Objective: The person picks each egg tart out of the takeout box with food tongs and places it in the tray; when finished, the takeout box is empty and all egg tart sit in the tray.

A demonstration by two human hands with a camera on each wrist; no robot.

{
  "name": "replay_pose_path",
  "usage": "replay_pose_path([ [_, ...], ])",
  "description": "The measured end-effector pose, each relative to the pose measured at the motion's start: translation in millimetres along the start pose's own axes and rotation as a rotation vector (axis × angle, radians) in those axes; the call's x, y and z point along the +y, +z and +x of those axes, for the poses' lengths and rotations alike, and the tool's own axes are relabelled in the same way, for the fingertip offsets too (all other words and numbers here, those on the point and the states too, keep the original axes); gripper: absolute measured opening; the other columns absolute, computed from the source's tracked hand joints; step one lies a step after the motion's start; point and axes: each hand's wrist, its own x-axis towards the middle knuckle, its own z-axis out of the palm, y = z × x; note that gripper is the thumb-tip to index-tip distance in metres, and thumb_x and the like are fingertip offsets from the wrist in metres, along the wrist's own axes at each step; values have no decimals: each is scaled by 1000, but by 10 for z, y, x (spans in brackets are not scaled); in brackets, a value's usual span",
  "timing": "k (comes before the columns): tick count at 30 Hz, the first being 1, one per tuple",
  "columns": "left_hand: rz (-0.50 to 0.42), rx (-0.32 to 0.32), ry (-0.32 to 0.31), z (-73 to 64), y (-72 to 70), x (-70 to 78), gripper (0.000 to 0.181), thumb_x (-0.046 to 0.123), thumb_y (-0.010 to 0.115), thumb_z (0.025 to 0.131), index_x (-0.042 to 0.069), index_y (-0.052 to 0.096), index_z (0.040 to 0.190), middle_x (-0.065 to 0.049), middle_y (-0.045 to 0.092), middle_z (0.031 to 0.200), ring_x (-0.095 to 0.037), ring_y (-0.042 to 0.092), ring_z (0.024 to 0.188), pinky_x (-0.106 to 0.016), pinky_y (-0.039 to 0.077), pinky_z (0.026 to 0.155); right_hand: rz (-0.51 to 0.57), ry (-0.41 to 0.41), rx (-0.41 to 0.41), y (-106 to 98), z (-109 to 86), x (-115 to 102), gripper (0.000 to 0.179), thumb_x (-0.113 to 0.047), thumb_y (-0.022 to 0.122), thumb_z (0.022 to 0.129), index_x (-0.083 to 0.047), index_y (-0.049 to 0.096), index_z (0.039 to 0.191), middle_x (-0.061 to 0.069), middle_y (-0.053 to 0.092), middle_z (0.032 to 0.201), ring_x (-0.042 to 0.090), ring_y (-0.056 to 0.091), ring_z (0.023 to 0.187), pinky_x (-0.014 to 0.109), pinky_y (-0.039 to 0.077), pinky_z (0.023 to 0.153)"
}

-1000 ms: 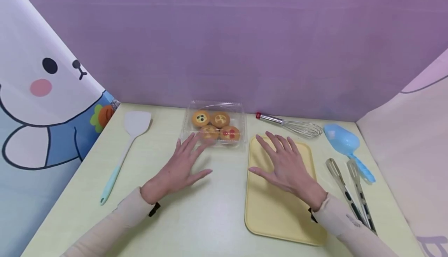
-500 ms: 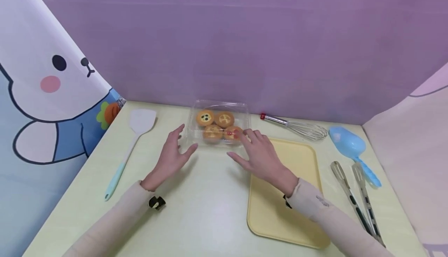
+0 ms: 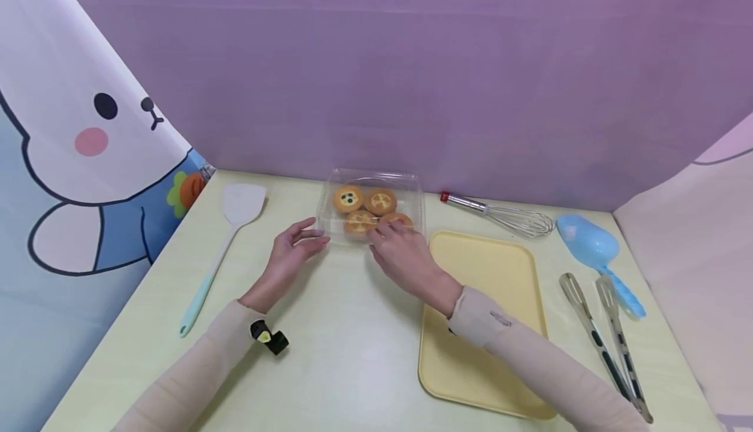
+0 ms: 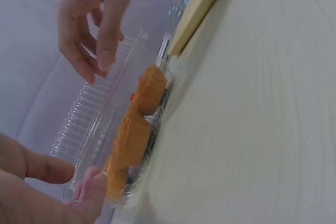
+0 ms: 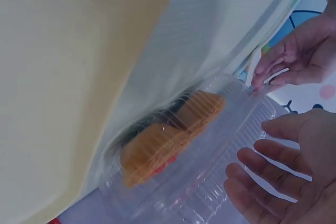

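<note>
A clear plastic clamshell container (image 3: 414,191) sits at the back of the table, with several small round orange-brown buns (image 3: 348,198) inside. My left hand (image 3: 281,263) is at its front left corner, thumb and fingertips pinching the rim, as the right wrist view shows. My right hand (image 3: 406,259) hovers over the front right part, fingers relaxed and bent, holding nothing. It partly hides a bun with red dots on top. In the left wrist view, the right hand (image 4: 92,22) is above the container's ridged edge (image 4: 73,124).
A yellow tray (image 3: 459,380) lies under the right forearm. On the left is a white turner (image 3: 244,203) with a mint handle. To the right are a whisk (image 3: 506,216), a blue scoop (image 3: 588,239) and metal tongs (image 3: 606,340). A purple curtain (image 3: 376,92) hangs behind.
The right hand has moved left from over the tray to the container's front, and its fingers have bent. The left hand has shifted left to the container's corner, its fingers closing together.
</note>
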Motion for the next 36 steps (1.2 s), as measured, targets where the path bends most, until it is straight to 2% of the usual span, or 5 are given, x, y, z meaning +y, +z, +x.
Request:
replay_pose_path([
  [5, -96, 5, -6, 17, 9, -7, 53, -7, 46, 104, -5, 37, 157, -9, 66, 116, -5, 74, 99, -26, 57, 103, -39, -4, 2, 72, 35, -13, 5, -10, 72, 94, -10, 75, 98, 4, 74, 95, 22, 71, 84, 33, 57, 51],
  [14, -187, 30, -28, 46, 9, -46, 53, -7, 50, 103, -6, 39, 156, 0, 67, 101, -6, 76, 92, -24, 59, 98, -66, -10, -61, 142, 41, -16, 16, -1, 68, 95, -10, 78, 104, 4, 74, 104, 22, 71, 88, 32, 57, 51],
  [21, -202, 33, -34, 13, -24, -72, 52, -8, 49, 103, -7, 39, 154, 3, 68, 98, -6, 76, 90, -23, 60, 95, -90, -37, -92, 104, 9, -52, 28, 6, 69, 88, -12, 78, 109, 5, 72, 108, 23, 70, 91, 30, 56, 51],
  [27, -184, 58, -60, -86, -65, -89, 55, -11, 54, 100, -6, 41, 153, 2, 66, 96, -7, 76, 87, -24, 61, 93, -96, -57, -95, 60, -71, -156, 27, 2, 71, 89, -15, 77, 110, 3, 70, 113, 22, 70, 92, 26, 52, 47],
  [36, -117, 55, -96, -317, -102, -59, 55, -11, 60, 96, -7, 42, 148, 5, 67, 88, -6, 75, 84, -22, 62, 87, -126, -108, 21, 13, -223, -302, 16, -6, 75, 90, -16, 77, 102, 0, 70, 104, 19, 67, 83, 25, 50, 45],
])
